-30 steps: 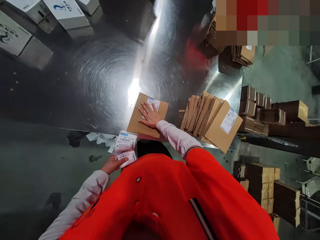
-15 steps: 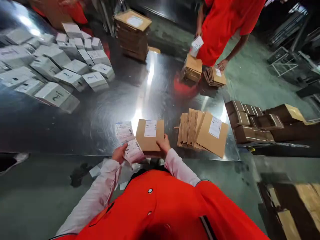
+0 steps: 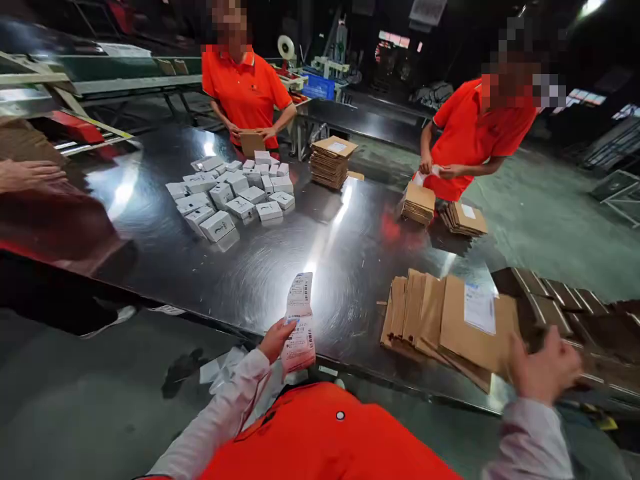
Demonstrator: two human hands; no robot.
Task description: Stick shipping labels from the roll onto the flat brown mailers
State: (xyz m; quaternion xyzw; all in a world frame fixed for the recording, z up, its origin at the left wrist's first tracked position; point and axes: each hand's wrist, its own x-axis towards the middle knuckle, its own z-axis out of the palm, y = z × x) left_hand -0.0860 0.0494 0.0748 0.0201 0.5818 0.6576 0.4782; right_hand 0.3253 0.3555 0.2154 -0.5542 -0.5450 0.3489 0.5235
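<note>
Evidently, from the head view, the work is part done: the top carton (image 3: 455, 323) of the fanned pile (image 3: 407, 313), on the near right of the table (image 3: 240, 273), bears a white label (image 3: 479, 308), while the strip (image 3: 303, 333) has at least two more printed labels to use up. Whether the cartons lower in the pile carry labels cannot be told, since mostly their edges and narrow bands show. The left hand (image 3: 276, 339) is closed lightly on the strip, thumb on its face, and holds it upright-looking at the table's near edge, left of the pile. The right hand (image 3: 545, 363) is well apart from the left, just at the pile's right side, with its fingers half curled; it is blurred, and contact with the top carton cannot be made out. Nothing shows gripped in it. Far right, a co-worker (image 3: 480, 140) bends over two smaller stacks, one (image 3: 419, 205) left of the other (image 3: 466, 219), with something white between the hands. Far left, another co-worker (image 3: 245, 93) holds a brown piece (image 3: 251, 145) behind a cluster of white boxes (image 3: 242, 208). A taller stack (image 3: 330, 167), also labelled on top, stands between the two people.
</note>
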